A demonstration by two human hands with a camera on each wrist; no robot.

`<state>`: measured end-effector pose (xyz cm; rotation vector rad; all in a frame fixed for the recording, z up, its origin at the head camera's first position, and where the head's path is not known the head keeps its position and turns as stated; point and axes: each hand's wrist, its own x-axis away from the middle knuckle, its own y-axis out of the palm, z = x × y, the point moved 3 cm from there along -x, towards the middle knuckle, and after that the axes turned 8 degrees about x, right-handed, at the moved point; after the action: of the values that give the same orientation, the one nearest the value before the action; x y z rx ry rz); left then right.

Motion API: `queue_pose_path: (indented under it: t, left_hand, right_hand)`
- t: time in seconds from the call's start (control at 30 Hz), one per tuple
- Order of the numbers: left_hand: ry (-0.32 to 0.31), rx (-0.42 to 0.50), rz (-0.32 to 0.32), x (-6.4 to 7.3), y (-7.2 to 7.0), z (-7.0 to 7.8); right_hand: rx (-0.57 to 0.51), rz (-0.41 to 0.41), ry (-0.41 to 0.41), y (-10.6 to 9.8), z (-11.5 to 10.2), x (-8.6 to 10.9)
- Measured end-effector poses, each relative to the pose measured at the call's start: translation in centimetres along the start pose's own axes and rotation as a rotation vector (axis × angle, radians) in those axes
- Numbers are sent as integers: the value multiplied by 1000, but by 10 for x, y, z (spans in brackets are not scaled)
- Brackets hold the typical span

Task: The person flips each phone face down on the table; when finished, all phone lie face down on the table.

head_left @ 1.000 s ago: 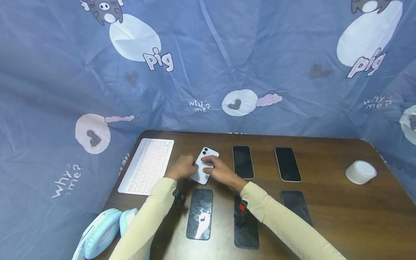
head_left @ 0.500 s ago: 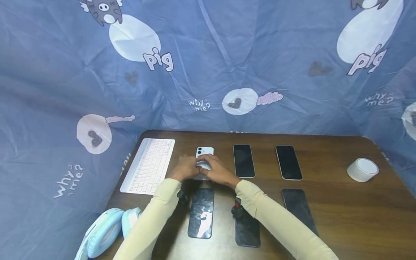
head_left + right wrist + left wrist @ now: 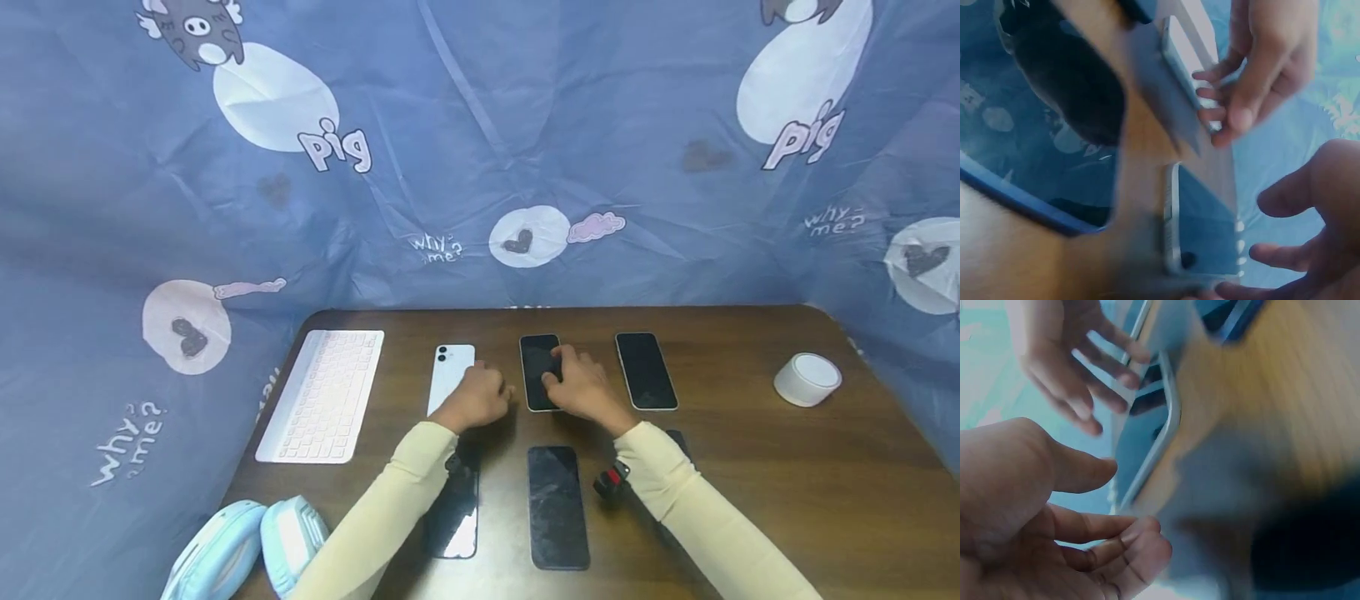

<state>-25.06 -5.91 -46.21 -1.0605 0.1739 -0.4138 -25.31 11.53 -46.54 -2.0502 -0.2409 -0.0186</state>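
Note:
A white phone (image 3: 451,377) lies back side up, its two lenses at the far end. My left hand (image 3: 478,397) is just right of it, holding nothing, its fingers loosely bent in the left wrist view. My right hand (image 3: 588,388) hovers at the right edge of a black-screened phone (image 3: 534,375) that lies screen up. In the right wrist view the right thumb and fingers (image 3: 1288,256) are spread apart beside that phone (image 3: 1207,228), with a gap between. Whether a fingertip touches it I cannot tell.
A white keyboard (image 3: 324,396) lies at the left, with light blue headphones (image 3: 288,542) nearer. More dark phones lie around: one (image 3: 647,371) at the right, one (image 3: 558,508) in front, others partly under the sleeves. A white cylinder (image 3: 807,380) stands far right on the wooden table (image 3: 780,492).
Both hands have left the white phone, which now lies straighter, and moved right. The right hand has reached the neighbouring black-screened phone. The head view has shifted slightly.

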Motion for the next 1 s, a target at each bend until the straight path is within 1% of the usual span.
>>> queue_pose_path:
  t: [0.07,0.13,0.23,0.33,0.4,0.43,0.5,0.53,0.57,0.63,0.67,0.73,0.8,0.83,0.9,1.0]
  left_hand:
    - [-7,41,-41,-3,10,8]
    - [-25,59,-62,-5,17,15]
    - [-65,70,-72,-6,24,21]
    - [-88,92,-78,-6,29,22]
    - [-98,165,-81,-6,30,21]
    - [-100,205,-72,-7,30,21]
    - [-99,318,-62,-8,30,20]
    - [-101,377,-43,-9,30,20]
    - [-108,417,-18,-10,29,19]
    - [-116,439,42,-12,28,17]
    - [-120,451,62,-13,28,17]
    - [-122,414,96,-14,28,16]
    - [-121,380,93,-14,29,15]
    - [-120,367,85,-14,30,15]
    - [-124,345,69,-13,29,15]
    - [-148,312,53,-12,27,16]
  right_hand:
    - [-20,-32,-4,5,2,3]
    - [-90,-41,-13,9,3,5]
    - [-284,-29,4,13,6,5]
    - [-526,12,76,14,11,5]
    - [-701,46,107,13,12,5]
    - [-765,71,107,13,10,5]
    - [-869,105,77,12,5,4]
    - [-893,110,58,12,2,4]
    - [-901,116,44,13,0,3]
    - [-842,131,32,15,-2,2]
    - [-807,131,39,17,-2,2]
    - [-728,142,64,20,2,2]
    - [-666,154,83,22,7,2]
    - [-651,157,87,23,10,2]
    - [-653,158,76,23,13,2]
    - [-650,150,53,23,15,0]
